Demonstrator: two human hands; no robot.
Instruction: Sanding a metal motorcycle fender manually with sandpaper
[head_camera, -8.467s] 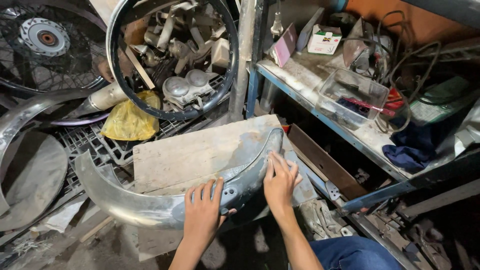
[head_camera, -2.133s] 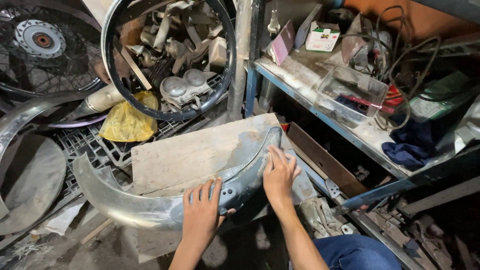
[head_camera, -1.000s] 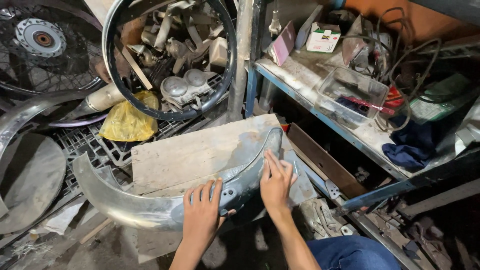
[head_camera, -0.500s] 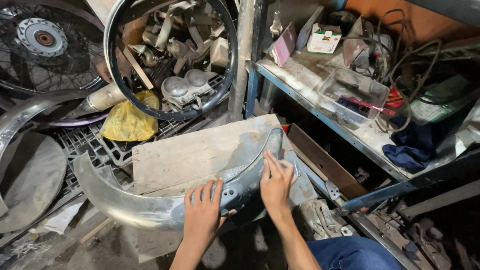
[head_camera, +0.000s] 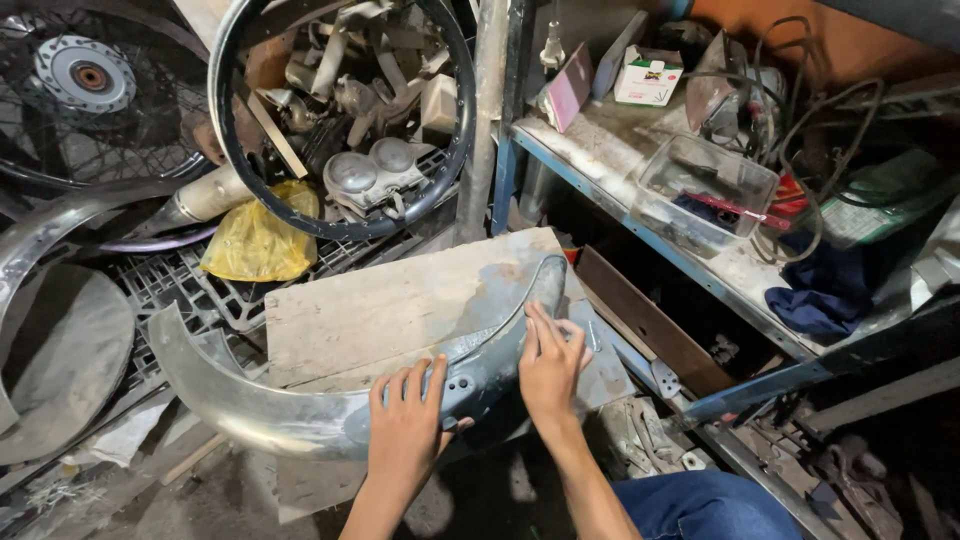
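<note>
- pressing one curved metal fender (head_camera: 300, 415) with two hands: left hand (head_camera: 408, 432), right hand (head_camera: 548, 362), fingers lying flat, slightly spread
- fender arcing lower-left to upper-right across one wooden board (head_camera: 400, 300)

We see the fender (head_camera: 300, 420) lying across the wooden board (head_camera: 400, 310), both hands on it: left hand (head_camera: 408, 432) beside right hand (head_camera: 548, 365). Wheel rim (head_camera: 340, 225) stands behind the board; shelf (head_camera: 620, 170) to the right carries a plastic box (head_camera: 705, 190).
</note>
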